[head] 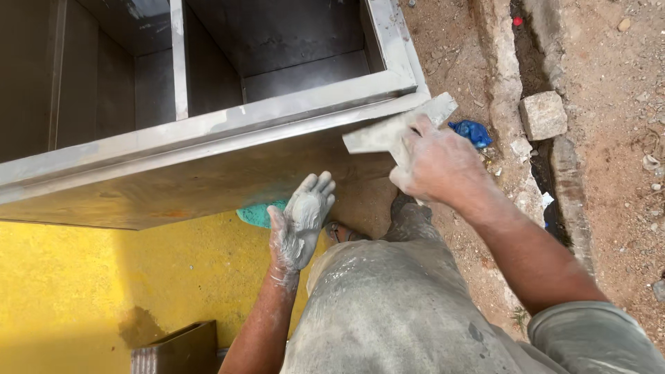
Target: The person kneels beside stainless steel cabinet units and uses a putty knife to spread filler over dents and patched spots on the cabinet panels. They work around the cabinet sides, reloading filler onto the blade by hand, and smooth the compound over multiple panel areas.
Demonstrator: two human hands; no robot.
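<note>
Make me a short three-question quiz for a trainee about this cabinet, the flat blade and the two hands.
1. True or false: the right hand presses a flat blade against the cabinet edge.
2. What coats the left hand? A) yellow paint B) grey paste C) nothing
3. What colour is the floor under the cabinet?

Key: 1 true; 2 B; 3 yellow.

Cabinet (208,131) grey-coated, matt; scraper (388,131) putty-smeared; floor (69,277) glossy yellow.
</note>
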